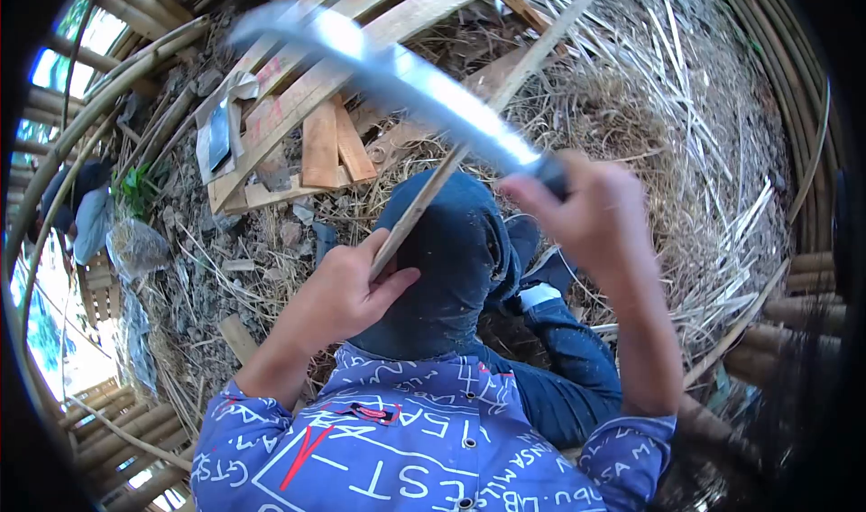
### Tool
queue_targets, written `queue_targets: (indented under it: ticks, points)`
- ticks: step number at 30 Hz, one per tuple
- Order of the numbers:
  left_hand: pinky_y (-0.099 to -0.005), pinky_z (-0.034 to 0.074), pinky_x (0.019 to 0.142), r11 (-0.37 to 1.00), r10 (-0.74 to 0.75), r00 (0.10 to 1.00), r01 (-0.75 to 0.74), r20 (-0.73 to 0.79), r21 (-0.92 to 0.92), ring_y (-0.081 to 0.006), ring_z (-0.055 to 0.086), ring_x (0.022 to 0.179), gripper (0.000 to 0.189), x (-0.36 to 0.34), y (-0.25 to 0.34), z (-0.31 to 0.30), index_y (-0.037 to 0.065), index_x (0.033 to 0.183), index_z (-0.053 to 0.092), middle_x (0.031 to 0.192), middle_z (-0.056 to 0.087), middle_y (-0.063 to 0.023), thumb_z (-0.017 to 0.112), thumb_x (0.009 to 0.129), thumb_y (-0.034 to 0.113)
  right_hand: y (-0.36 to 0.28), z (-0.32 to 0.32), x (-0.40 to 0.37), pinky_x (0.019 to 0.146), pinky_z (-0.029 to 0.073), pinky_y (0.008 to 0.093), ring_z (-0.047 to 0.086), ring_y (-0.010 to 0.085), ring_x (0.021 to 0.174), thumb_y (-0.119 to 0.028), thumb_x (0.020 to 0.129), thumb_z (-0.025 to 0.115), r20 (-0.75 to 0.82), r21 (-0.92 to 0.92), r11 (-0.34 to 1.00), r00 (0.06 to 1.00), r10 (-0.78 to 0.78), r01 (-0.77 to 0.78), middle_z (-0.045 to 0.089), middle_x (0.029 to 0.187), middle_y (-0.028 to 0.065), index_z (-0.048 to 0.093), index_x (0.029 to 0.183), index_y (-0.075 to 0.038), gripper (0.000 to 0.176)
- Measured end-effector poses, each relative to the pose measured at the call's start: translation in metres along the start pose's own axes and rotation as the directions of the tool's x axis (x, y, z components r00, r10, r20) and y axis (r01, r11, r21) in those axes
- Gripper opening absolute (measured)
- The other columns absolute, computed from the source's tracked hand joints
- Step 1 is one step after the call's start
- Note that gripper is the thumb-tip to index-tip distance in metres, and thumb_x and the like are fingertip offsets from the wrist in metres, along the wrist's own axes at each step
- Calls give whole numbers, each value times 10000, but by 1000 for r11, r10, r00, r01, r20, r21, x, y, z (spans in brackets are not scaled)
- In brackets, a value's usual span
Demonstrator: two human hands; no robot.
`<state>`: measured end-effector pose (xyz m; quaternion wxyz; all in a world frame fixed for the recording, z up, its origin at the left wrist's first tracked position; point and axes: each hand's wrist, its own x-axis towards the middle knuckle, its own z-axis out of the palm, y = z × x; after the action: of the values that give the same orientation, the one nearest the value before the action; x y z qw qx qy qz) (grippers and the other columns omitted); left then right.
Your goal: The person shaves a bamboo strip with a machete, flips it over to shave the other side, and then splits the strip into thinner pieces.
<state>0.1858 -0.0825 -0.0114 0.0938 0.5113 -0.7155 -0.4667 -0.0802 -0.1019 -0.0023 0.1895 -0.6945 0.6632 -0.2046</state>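
A long, flat, tan wooden strip [422, 209] sits between the left hand's [345, 288] thumb and fingers, which pinch it near its low end. It slants up over a knee in dark blue cloth [435, 264]. The right hand [597, 207] is up high, fingers curled round the dark handle of a big, shiny, bent metal blade [433, 97], which looks blurry. Dry, messy straw [622, 119] lies around.
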Motion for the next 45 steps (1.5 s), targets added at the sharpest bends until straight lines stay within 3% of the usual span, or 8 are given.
queue_targets:
  ticks: [4, 7, 11, 16, 22, 26, 35, 45]
  points:
    - [-396, 455, 570, 999, 28, 998, -27, -58, 18, -355, 596, 594, 291, -3, -4, 1, -3, 883, 524, 664, 592, -164, 691, 864, 235, -27, 6, -2, 499, 497, 349, 630, 234, 494, -691, 776, 613, 124, -223, 916, 942, -312, 333, 600, 546, 96, 580, 672, -45, 655]
    - [-380, 454, 556, 996, 72, 996, -69, -52, 49, -327, 591, 570, 292, -4, -8, -1, -4, 867, 526, 635, 578, -157, 692, 866, 236, 3, 2, 13, 470, 470, 303, 600, 185, 451, -716, 766, 605, -27, -243, 932, 959, -283, 268, 590, 530, 56, 610, 682, -63, 659]
    - [-364, 452, 543, 999, 41, 999, -41, -20, -16, -306, 587, 553, 302, -3, -3, -4, -5, 851, 531, 613, 568, -153, 696, 867, 248, 44, -30, 38, 436, 407, 222, 510, 69, 468, -589, 871, 604, -48, -80, 936, 939, 341, -344, 566, 559, 14, 700, 790, -58, 545]
    - [-358, 449, 534, 998, 55, 998, -55, -28, 2, -295, 586, 547, 320, -1, 0, -8, -11, 849, 532, 614, 572, -157, 698, 869, 262, 56, -30, 28, 517, 477, 299, 545, 139, 493, -621, 855, 602, -114, -47, 906, 903, 414, -421, 560, 554, 36, 679, 740, -49, 588]
    - [-366, 454, 545, 997, 37, 998, -34, -52, 63, -293, 596, 558, 301, -1, -3, 1, 5, 883, 537, 653, 593, -160, 709, 857, 251, -6, 2, -9, 510, 498, 376, 644, 279, 518, -651, 802, 612, 64, -165, 972, 985, -162, 170, 619, 574, 132, 593, 672, -20, 645]
    - [-366, 458, 549, 996, -23, 999, 26, -37, 80, -284, 594, 559, 290, -4, -6, -2, 13, 884, 537, 663, 601, -150, 726, 836, 228, -15, 6, -2, 510, 501, 380, 645, 273, 515, -684, 784, 606, 155, -173, 946, 956, -247, 273, 613, 564, 135, 598, 667, -32, 663]
    - [-320, 494, 559, 994, 80, 997, -81, 11, 75, -231, 616, 563, 321, -3, -11, -16, -11, 913, 563, 682, 624, -128, 769, 787, 200, 90, -51, 52, 623, 497, 367, 620, 194, 626, -783, 798, 494, -134, -113, 878, 883, 450, -465, 607, 618, 70, 650, 712, -71, 734]
    - [-324, 494, 556, 995, 63, 998, -65, 25, 81, -186, 622, 567, 330, -7, -14, -17, -6, 904, 557, 665, 619, -122, 785, 784, 199, 115, -61, 74, 565, 500, 363, 621, 195, 571, -691, 850, 528, -317, -9, 856, 813, 488, -517, 625, 625, 89, 671, 756, -12, 700]
